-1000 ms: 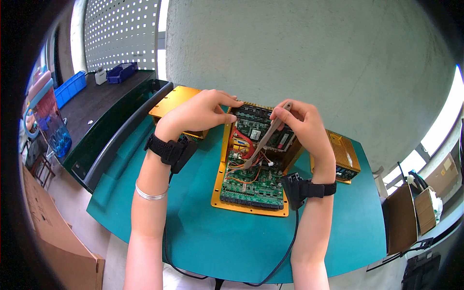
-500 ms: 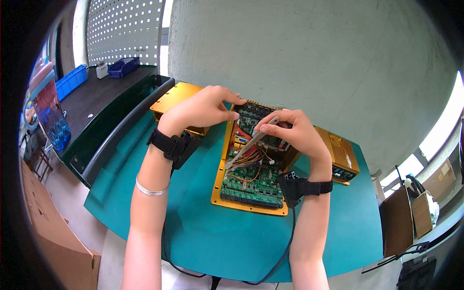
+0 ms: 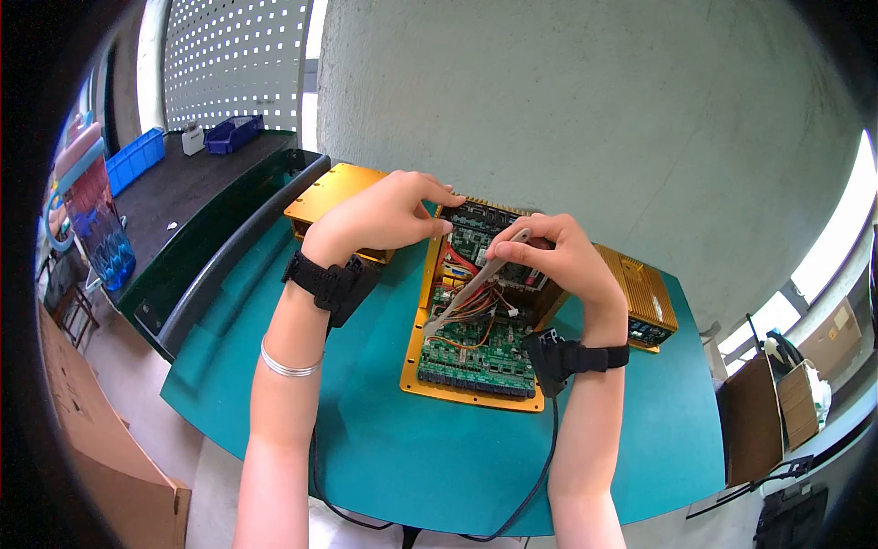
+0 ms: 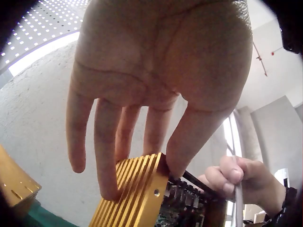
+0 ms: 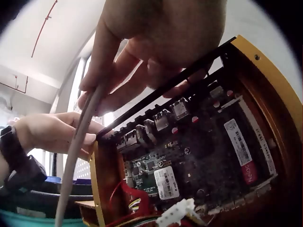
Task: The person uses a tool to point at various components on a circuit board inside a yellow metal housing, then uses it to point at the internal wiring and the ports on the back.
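Left hand [image 3: 389, 215] pinching far-left corner of gold finned enclosure [image 3: 412, 361] on teal tabletop [image 3: 439, 457], solid brace imo. Right hand [image 3: 567, 261] pinching slim grey tool [image 3: 472, 289], tip by enclosure's left edge near coloured wires [image 3: 489, 299]. Go light, don't snag wires or scrape green circuit board [image 3: 480, 361].

wall [image 3: 567, 119]: grey | left: perforated panel [image 3: 233, 64], dark-topped bench [image 3: 201, 190] | right: bright window [image 3: 830, 240] | floor [image 3: 215, 494]: pale | table [image 3: 375, 448]: teal

The tool [image 3: 470, 290] has shifted leftward across the board [image 3: 477, 355]
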### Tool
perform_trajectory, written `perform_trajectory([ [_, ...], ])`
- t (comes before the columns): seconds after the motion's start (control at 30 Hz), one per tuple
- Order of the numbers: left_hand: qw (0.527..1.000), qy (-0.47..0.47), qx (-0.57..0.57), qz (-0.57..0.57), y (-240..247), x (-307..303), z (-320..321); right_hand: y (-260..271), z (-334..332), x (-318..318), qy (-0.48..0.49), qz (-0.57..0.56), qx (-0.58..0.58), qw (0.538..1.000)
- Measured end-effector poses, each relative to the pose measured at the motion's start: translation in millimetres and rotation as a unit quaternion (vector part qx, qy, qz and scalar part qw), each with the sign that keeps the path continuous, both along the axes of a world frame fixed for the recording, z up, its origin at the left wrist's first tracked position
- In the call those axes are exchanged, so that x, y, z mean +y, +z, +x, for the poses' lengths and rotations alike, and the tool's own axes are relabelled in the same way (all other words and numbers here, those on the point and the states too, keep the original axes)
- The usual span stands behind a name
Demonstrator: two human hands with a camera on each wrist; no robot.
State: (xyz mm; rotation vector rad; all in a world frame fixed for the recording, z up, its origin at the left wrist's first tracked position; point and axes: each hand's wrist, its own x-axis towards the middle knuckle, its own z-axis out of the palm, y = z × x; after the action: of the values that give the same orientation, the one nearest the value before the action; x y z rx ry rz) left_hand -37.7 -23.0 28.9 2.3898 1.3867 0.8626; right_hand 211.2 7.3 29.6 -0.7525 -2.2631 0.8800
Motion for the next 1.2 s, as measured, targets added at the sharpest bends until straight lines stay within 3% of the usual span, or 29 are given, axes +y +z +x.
perform_trajectory([
  [0.13,1.0,0.007,0.007,-0.009,3,-1,1,-6,-2,4,0.02,0.068,-0.008,0.997],
  [0.3,1.0,0.012,0.01,0.009,1,-1,2,-3,2,2,-0.013,-0.033,0.011,0.999],
  [0.53,1.0,-0.004,-0.003,0.005,1,1,1,-4,8,6,-0.011,0.016,0.126,0.992],
  [0.73,1.0,0.002,0.006,0.014,1,0,2,-7,10,13,-0.042,-0.004,0.146,0.988],
  [0.9,1.0,-0.004,0.007,0.018,-1,1,1,-7,10,14,-0.026,-0.055,0.231,0.971],
  [1.2,1.0,-0.001,0.008,0.012,2,0,3,-6,12,15,0.015,-0.05,0.226,0.973],
])
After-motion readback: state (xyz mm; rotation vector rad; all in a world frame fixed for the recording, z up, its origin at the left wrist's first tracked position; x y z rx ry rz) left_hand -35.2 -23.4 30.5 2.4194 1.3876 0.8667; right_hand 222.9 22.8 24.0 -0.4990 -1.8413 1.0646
